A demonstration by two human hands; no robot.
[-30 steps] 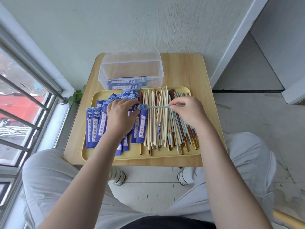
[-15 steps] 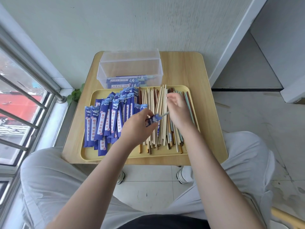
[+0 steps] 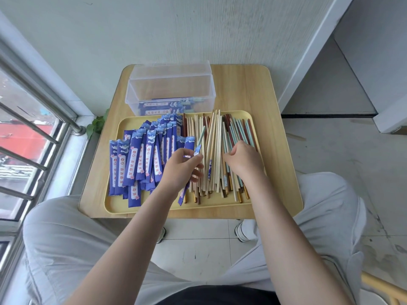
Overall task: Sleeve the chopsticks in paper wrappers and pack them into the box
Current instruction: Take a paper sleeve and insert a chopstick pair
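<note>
Over the yellow tray (image 3: 114, 208), our left hand (image 3: 180, 170) grips a blue wrapper (image 3: 191, 172) with a teal chopstick (image 3: 201, 136) poking out; our right hand (image 3: 242, 160) curls into the loose chopsticks (image 3: 217, 150), below the clear box (image 3: 169, 91).

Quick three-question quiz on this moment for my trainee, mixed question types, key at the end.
1. True or false: the left hand holds a blue wrapper with a teal chopstick sticking out of its top.
2. Where do the finished sleeved pairs lie? A) in the clear box B) on the floor C) on the lap
3. Fill in: the right hand reaches into the loose chopsticks on the yellow ____.

Key: 1 true; 2 A; 3 tray.
</note>
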